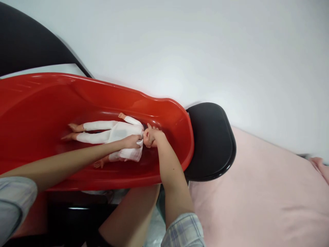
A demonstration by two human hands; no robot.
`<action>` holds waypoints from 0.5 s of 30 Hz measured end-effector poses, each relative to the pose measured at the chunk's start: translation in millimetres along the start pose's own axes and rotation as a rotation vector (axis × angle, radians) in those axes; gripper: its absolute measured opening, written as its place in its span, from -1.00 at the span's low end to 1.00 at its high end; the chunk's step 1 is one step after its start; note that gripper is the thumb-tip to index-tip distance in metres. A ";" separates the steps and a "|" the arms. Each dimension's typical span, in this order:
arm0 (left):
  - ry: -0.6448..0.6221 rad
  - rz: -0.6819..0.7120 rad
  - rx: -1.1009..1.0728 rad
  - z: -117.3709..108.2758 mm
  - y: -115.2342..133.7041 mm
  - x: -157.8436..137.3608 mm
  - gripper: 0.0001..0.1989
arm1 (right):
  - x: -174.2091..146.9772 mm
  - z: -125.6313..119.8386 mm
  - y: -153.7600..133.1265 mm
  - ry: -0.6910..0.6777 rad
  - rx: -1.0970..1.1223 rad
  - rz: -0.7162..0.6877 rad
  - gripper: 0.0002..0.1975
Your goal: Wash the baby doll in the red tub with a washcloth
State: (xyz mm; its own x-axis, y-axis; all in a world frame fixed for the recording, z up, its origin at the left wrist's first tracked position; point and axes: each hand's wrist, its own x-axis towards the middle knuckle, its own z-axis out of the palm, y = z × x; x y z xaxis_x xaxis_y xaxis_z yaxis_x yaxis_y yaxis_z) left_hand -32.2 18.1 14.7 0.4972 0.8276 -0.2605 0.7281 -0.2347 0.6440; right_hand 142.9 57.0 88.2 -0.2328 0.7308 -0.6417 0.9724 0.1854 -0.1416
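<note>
Plaid-sleeved arms [177, 178] seemingly steady a white-clothed doll [120, 132] near the red plastic tub's right rim [191, 133]: left fingers [136, 138] pinch its top [131, 155], right fingers [151, 130] cup its head [146, 139].

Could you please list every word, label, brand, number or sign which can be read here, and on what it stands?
There is no readable text.
Doll's white clothes: a faint grey patch, no letters that I can make out.
Red tub: no readable marking.

Red tub [38, 113] is carrying one white-clothed doll [125, 130]; doll is lying lengthwise inside, legs pointing toward view's left.
</note>
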 end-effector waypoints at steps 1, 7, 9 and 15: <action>-0.055 0.040 -0.009 -0.6 0.6 -1.1 -0.63 | 0.0 -0.1 0.2 0.005 0.005 -0.003 0.64; -0.199 -0.048 -0.037 -31.1 3.3 6.0 -0.78 | -5.7 -3.0 -0.7 0.003 0.014 -0.003 0.60; -0.062 -0.165 0.033 -47.6 0.9 14.5 -0.74 | -7.8 -3.6 -1.1 0.001 0.020 -0.007 0.59; 0.210 -0.224 0.223 -68.6 -4.4 44.3 -0.63 | -5.7 -1.3 -0.5 0.011 0.015 -0.013 0.57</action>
State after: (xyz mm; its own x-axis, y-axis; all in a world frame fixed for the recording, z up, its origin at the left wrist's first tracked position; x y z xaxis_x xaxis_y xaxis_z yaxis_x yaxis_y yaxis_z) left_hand -45.8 90.8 49.7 0.2231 0.9521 -0.2092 0.9041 -0.1219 0.4096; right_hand 143.7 53.5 93.0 -0.2457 0.7356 -0.6313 0.9693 0.1854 -0.1613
